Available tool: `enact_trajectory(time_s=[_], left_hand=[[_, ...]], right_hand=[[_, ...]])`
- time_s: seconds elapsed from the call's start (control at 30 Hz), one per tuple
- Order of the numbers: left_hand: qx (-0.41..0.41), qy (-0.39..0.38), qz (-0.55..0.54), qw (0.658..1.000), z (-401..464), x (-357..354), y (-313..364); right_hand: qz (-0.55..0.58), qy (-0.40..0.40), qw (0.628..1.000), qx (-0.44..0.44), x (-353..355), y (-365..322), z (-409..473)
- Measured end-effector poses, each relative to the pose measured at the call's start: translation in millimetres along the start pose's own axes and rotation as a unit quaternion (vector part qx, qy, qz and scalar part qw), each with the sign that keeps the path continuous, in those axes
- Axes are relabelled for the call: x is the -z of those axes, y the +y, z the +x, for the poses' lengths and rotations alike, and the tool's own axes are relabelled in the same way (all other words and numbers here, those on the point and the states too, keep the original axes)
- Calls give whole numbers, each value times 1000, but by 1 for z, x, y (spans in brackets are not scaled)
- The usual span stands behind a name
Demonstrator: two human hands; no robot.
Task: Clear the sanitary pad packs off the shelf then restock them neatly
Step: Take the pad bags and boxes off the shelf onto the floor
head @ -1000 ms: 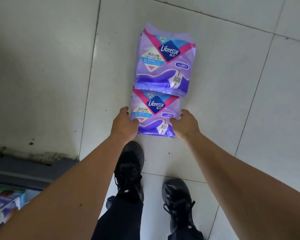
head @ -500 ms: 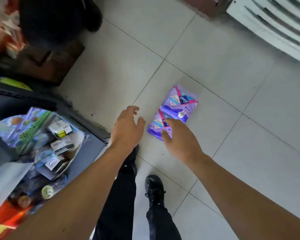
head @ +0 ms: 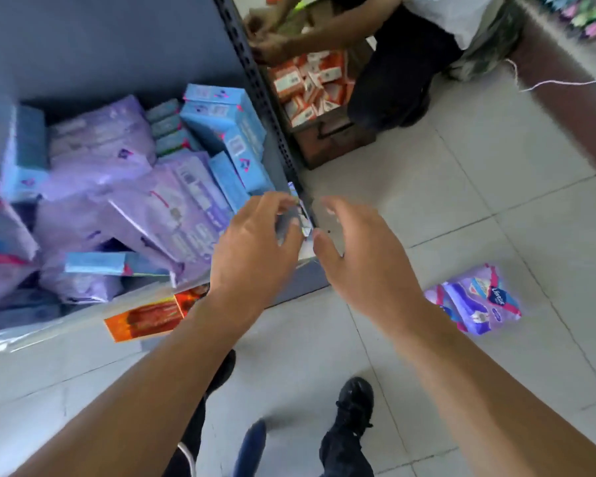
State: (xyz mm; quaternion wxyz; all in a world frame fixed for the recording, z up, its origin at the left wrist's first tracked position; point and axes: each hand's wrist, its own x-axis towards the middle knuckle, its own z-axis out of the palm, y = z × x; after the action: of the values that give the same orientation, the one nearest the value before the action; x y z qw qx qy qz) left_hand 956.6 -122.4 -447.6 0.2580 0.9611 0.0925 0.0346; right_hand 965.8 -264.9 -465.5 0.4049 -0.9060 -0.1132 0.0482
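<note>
Head view: purple and blue sanitary pad packs (head: 124,187) are heaped untidily on the shelf (head: 262,98). Left hand (head: 255,249) and right hand (head: 362,259) are held spread and empty beside it. Two Libresse packs (head: 475,299) are seen lying on the floor (head: 496,187) at right.

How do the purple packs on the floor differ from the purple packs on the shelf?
The floor packs lie flat on bare tile, printed fronts up; the shelf packs are heaped at angles among blue boxes. The floor packs sit by the right hand; the shelf packs sit beside the left hand. Both are purple.
</note>
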Motion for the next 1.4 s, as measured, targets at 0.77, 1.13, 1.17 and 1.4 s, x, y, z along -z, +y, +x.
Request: enact_trajectory(time_s=[0.77,1.13,1.17,1.4], left_hand=[[108,211,-20,971,-71,241,-379],[96,91,-30,991,-58,266,-446],[96,93,-35,990,-58,266,-448],[145,207,-124,960,-58,281,-445]], right_hand=[[72,-25,993,90,-313,-300,1],[378,-60,901,-204,-402,-321,14],[395,-52,894,-205,-404,-324,15],[370,17,918,-142,-367,-335,5]])
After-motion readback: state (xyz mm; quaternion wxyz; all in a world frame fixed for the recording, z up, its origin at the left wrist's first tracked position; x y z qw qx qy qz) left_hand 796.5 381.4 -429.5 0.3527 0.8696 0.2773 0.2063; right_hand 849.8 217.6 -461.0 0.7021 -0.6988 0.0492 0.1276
